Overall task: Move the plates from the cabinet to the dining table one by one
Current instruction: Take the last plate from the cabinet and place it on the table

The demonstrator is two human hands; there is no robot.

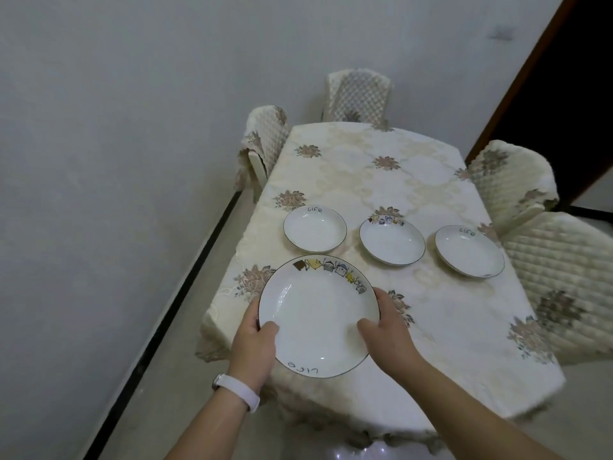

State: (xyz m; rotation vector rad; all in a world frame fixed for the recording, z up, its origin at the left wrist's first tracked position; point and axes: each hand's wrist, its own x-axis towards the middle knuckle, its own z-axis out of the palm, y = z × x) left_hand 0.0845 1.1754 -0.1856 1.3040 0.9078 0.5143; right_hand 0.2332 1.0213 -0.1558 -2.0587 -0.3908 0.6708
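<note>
I hold a white plate [315, 313] with cartoon figures and the word "life" on its rim, above the near left part of the dining table [431, 310]. My left hand [255, 343] grips its left edge, thumb on top. My right hand [388, 330] grips its right edge. Three similar white plates rest in a row farther along the table: a left plate [314, 229], a middle plate [392, 240] and a right plate [469, 251]. The cabinet is out of view.
A cream floral cloth covers the table. Quilted covered chairs stand at the far left [265, 141], far end [356, 94] and right side [517, 180], with another chair [564, 280] nearer on the right. A white wall runs along the left; a dark doorway [564, 78] is at upper right.
</note>
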